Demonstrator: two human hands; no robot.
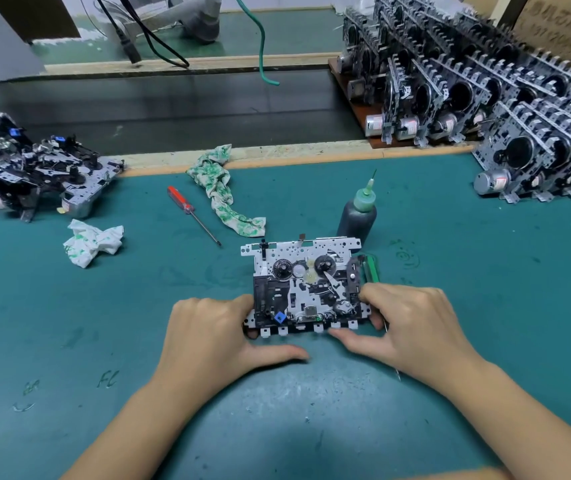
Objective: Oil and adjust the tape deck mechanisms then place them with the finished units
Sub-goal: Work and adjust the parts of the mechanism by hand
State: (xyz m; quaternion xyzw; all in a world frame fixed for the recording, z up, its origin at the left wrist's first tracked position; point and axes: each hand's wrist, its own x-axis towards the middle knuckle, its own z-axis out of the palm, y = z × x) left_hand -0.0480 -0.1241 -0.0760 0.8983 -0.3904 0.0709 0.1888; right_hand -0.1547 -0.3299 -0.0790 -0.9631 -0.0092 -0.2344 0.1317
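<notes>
Tape deck mechanism (306, 285) lies flat on the green mat (450, 271), straight in front of me, reels facing up. My left hand (214, 336) grips its left edge, fingers curled at the near-left corner, thumb stretched out along the mat below the front edge. My right hand (412, 327) holds the right edge, fingers curled onto the right side, thumb reaching under the front tabs. A green-handled tool (370, 268) is tucked under my right fingers too, its handle sticking out beside the mechanism's right edge; cannot tell how firmly it is pinched.

Oil bottle (358, 216) with a green nozzle stands upright just behind the mechanism's far right corner. Red screwdriver (192, 213) lies on the mat to the far left of it, tip toward the mechanism. One patterned rag (223, 192) stretched out next to the screwdriver, a second crumpled rag (91, 242) further left. Pile of mechanisms (34, 171) at the far left edge. Rows of finished units (485, 95) stand on edge at the far right, well apart from my hands.
</notes>
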